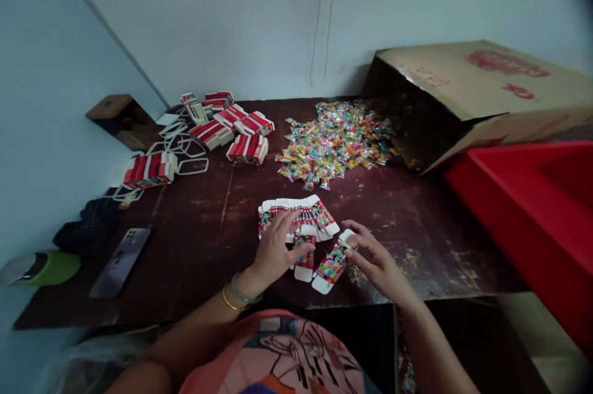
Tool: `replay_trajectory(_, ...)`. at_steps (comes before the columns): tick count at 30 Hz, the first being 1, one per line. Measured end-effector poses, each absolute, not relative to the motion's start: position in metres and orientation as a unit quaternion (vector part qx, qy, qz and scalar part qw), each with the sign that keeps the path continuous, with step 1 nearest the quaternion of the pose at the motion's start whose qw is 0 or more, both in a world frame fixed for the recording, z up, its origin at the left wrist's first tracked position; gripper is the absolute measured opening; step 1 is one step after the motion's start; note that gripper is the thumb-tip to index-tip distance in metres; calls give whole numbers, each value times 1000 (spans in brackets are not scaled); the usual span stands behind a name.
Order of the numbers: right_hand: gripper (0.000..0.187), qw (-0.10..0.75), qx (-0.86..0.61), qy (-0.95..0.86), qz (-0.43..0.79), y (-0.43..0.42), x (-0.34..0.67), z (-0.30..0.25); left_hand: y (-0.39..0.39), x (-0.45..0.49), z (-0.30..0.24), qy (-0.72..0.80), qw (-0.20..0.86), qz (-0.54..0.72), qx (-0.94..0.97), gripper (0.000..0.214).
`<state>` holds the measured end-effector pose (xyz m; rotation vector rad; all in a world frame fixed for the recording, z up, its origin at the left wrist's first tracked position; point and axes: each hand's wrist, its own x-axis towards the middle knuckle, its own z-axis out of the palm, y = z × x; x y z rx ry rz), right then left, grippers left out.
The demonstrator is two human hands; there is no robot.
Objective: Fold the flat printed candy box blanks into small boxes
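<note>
My right hand (pixel 377 261) pinches the upper end of a small printed carton (pixel 332 264), which slants with its white flap toward the table's front edge. To its left, my left hand (pixel 275 255) has its fingers spread over a row of flattened cartons (pixel 296 205). Its thumb touches another small carton (pixel 304 265) with a white end flap. One more printed carton (pixel 325 216) lies over the right end of the row. Part of the row is hidden under my left fingers.
Behind the cartons is a pile of wrapped candies (pixel 336 141). Bundled red-and-white cartons (pixel 248 149) and white loops lie back left. A phone (pixel 121 261) and green-lidded container (pixel 49 267) are left. An open cardboard box (pixel 486 85) and red bin (pixel 523 196) stand right.
</note>
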<state>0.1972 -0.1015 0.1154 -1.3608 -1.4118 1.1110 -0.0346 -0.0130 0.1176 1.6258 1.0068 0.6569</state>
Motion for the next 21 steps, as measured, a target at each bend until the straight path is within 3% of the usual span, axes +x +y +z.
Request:
replay_trajectory(4, 17, 376, -517, -632, 439, -103, 181, 134, -22, -25, 119, 226, 772, 36, 594, 65)
replay_trajectory(6, 20, 365, -500, -628, 472, -106, 174, 134, -28, -20, 109, 194, 822, -16, 534, 57)
replay_trajectory(11, 19, 443, -523, -495, 534, -123, 159, 105, -48, -10, 80, 318, 781, 109, 526, 47)
replay_trajectory(15, 35, 538, -512, -269, 614, -141, 144, 79, -69, -11, 76, 352, 765, 129, 524, 39)
replay_trajectory(21, 29, 433, -383, -85, 812, -153, 142, 62, -90, -28, 72, 330, 754, 34, 568, 41)
